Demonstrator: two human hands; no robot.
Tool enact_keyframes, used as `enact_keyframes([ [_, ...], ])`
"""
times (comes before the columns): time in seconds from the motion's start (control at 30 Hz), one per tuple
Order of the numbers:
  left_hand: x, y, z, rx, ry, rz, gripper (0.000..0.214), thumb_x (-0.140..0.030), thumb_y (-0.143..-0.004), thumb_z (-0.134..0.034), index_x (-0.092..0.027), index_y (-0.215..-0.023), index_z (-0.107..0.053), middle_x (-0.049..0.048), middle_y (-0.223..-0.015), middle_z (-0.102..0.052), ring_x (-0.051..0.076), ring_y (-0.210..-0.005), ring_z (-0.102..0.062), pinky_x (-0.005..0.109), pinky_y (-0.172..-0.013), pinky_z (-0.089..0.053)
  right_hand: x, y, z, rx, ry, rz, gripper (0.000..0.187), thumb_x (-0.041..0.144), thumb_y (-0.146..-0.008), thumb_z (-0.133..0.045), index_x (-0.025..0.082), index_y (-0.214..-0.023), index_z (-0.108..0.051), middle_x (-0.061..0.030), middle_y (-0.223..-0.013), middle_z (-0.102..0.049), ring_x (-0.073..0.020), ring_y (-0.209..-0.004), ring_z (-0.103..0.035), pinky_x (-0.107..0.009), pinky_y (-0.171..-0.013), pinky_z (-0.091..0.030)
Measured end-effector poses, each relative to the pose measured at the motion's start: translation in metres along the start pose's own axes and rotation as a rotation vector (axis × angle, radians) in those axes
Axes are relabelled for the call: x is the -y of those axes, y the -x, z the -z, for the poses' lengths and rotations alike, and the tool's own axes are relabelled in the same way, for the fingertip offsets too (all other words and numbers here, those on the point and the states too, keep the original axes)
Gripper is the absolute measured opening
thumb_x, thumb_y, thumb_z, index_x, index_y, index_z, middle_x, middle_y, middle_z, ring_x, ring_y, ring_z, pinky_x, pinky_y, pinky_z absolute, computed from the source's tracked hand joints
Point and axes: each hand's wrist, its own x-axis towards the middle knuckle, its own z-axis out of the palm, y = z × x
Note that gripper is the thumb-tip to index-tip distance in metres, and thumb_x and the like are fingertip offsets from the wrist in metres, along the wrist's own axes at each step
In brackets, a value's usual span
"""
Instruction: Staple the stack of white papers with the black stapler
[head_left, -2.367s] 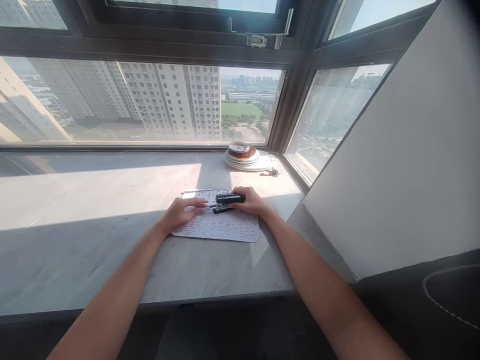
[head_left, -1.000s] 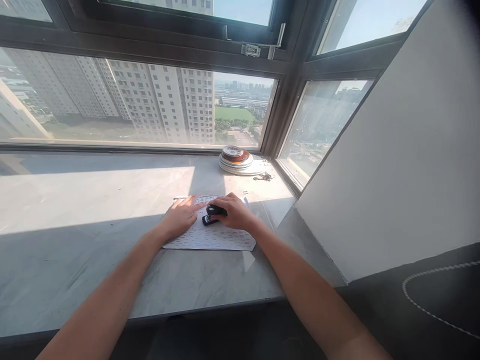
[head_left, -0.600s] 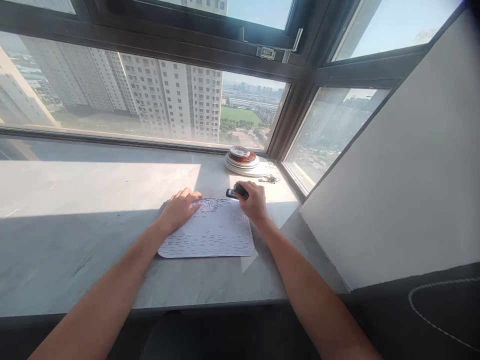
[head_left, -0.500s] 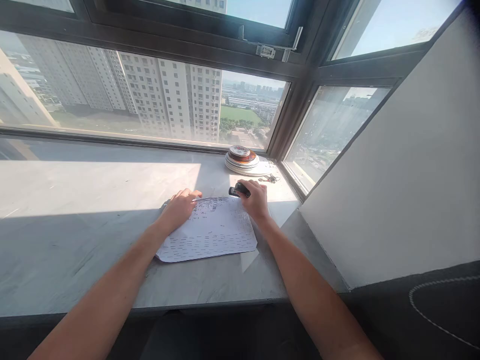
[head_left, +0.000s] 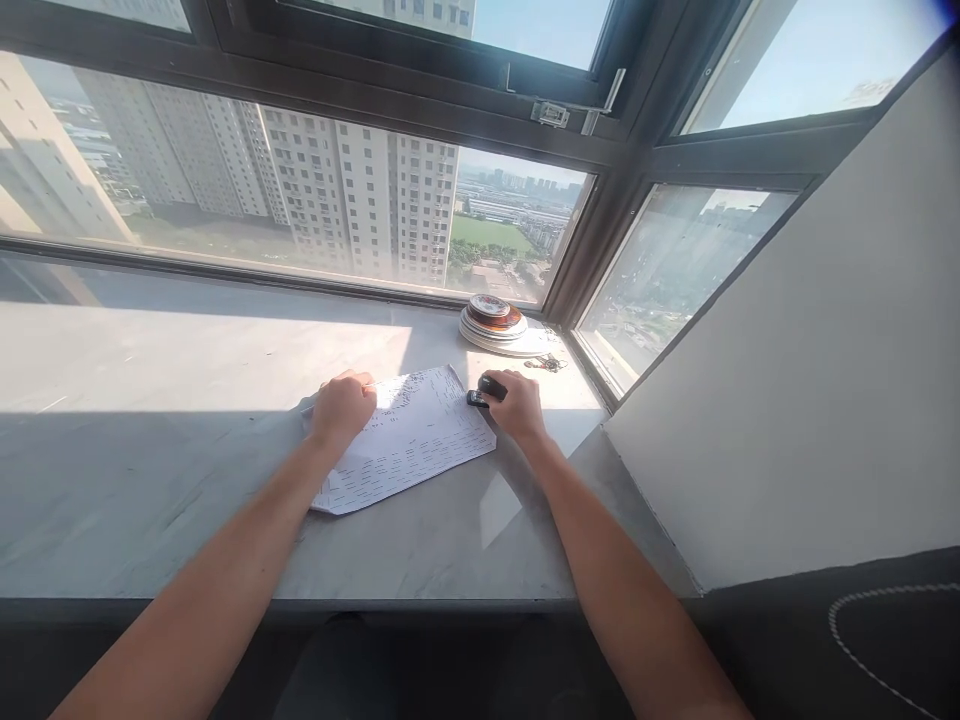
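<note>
A stack of white paper sheets with rows of dark marks lies at a slant on the pale stone sill. My left hand is closed on its upper left edge, fingers curled over the sheets. To the right of the paper, my right hand grips a small black stapler. The stapler's front end points left and sits beside the paper's right edge; whether it touches the sheets I cannot tell.
Stacked plates or round dishes stand in the window corner, with a small dark chain-like item in front. A dark-framed window rises behind the sill. A white wall slopes along the right.
The paper has turned counter-clockwise and shifted left, its right side now away from my right hand. My left hand has moved slightly left with it. The stapler stays in my right hand.
</note>
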Motion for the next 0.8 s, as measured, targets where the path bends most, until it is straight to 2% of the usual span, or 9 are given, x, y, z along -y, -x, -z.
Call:
enact_keyframes([
  [0.07, 0.000, 0.000, 0.000, -0.017, 0.007, 0.023, 0.023, -0.019, -0.084, -0.048, -0.020, -0.068, -0.064, 0.0124, -0.088, -0.069, 0.029, -0.073, -0.060, 0.044, -0.077, -0.047, 0.004, 0.000, 0.000, 0.040, 0.001, 0.020, 0.017, 0.017, -0.080, -0.068, 0.027, -0.094, -0.072, -0.0033, -0.090, -0.072, -0.0253, -0.089, -0.062, -0.038, -0.084, -0.042],
  [0.17, 0.001, 0.000, 0.001, -0.056, 0.001, 0.041, 0.024, -0.018, -0.084, -0.048, -0.020, -0.060, -0.052, 0.0111, -0.081, -0.065, 0.026, -0.068, -0.057, 0.045, -0.081, -0.046, 0.006, 0.001, 0.002, -0.008, 0.054, -0.006, 0.017, 0.017, -0.083, -0.065, 0.026, -0.095, -0.072, -0.0041, -0.091, -0.073, -0.0259, -0.092, -0.062, -0.039, -0.086, -0.039],
  [0.33, -0.001, 0.001, 0.000, -0.132, -0.046, 0.065, 0.033, -0.014, -0.086, -0.045, -0.021, -0.056, -0.033, 0.0042, -0.062, -0.050, 0.020, -0.058, -0.046, 0.044, -0.088, -0.044, 0.000, 0.001, 0.006, -0.004, 0.111, -0.074, 0.019, 0.015, -0.083, -0.061, 0.026, -0.094, -0.072, -0.0025, -0.091, -0.072, -0.0253, -0.093, -0.062, -0.040, -0.089, -0.036],
  [0.43, -0.001, 0.001, 0.000, -0.126, -0.068, 0.074, 0.034, -0.013, -0.086, -0.043, -0.021, -0.055, -0.033, 0.0035, -0.061, -0.049, 0.020, -0.060, -0.048, 0.045, -0.093, -0.043, 0.000, 0.001, 0.006, 0.118, 0.060, -0.017, 0.022, 0.016, -0.082, -0.065, 0.027, -0.099, -0.073, -0.0015, -0.095, -0.074, -0.0251, -0.095, -0.063, -0.040, -0.091, -0.037],
  [0.53, -0.001, 0.000, -0.001, -0.088, -0.080, 0.083, 0.031, -0.014, -0.087, -0.044, -0.020, -0.056, -0.046, 0.0065, -0.071, -0.059, 0.023, -0.069, -0.057, 0.048, -0.096, -0.042, 0.004, 0.000, 0.004, 0.212, -0.001, 0.054, 0.029, 0.016, -0.081, -0.068, 0.029, -0.107, -0.072, -0.0017, -0.100, -0.075, -0.0257, -0.098, -0.064, -0.041, -0.094, -0.037],
  [0.6, -0.001, -0.001, -0.002, -0.076, -0.078, 0.069, 0.025, -0.017, -0.086, -0.046, -0.020, -0.067, -0.062, 0.0097, -0.085, -0.067, 0.029, -0.086, -0.063, 0.052, -0.098, -0.042, 0.007, 0.001, 0.004, 0.247, -0.039, 0.098, 0.032, 0.016, -0.081, -0.068, 0.028, -0.110, -0.071, -0.0023, -0.103, -0.075, -0.0257, -0.100, -0.064, -0.041, -0.095, -0.038],
  [0.67, -0.002, -0.001, -0.004, -0.064, -0.039, -0.015, 0.026, -0.023, -0.087, -0.049, -0.022, -0.094, -0.075, 0.0118, -0.106, -0.071, 0.034, -0.108, -0.063, 0.053, -0.102, -0.043, 0.009, 0.001, 0.005, 0.278, -0.072, 0.147, 0.032, 0.016, -0.083, -0.068, 0.028, -0.112, -0.071, -0.0025, -0.104, -0.075, -0.0251, -0.101, -0.064, -0.040, -0.096, -0.038],
  [0.73, -0.004, -0.001, -0.008, 0.005, 0.034, -0.174, 0.037, -0.030, -0.091, -0.050, -0.024, -0.120, -0.073, 0.0110, -0.127, -0.068, 0.033, -0.124, -0.058, 0.051, -0.107, -0.043, 0.013, 0.002, 0.006, 0.302, -0.094, 0.188, 0.027, 0.021, -0.085, -0.070, 0.027, -0.112, -0.070, -0.0022, -0.103, -0.075, -0.0241, -0.100, -0.064, -0.039, -0.097, -0.038],
  [0.8, -0.007, 0.001, -0.012, 0.152, 0.076, -0.351, 0.043, -0.037, -0.096, -0.048, -0.026, -0.132, -0.069, 0.0084, -0.143, -0.062, 0.030, -0.133, -0.055, 0.048, -0.113, -0.041, 0.017, 0.003, 0.006, 0.317, -0.108, 0.207, 0.020, 0.033, -0.090, -0.070, 0.026, -0.109, -0.070, -0.0022, -0.102, -0.075, -0.0228, -0.098, -0.064, -0.038, -0.096, -0.038],
])
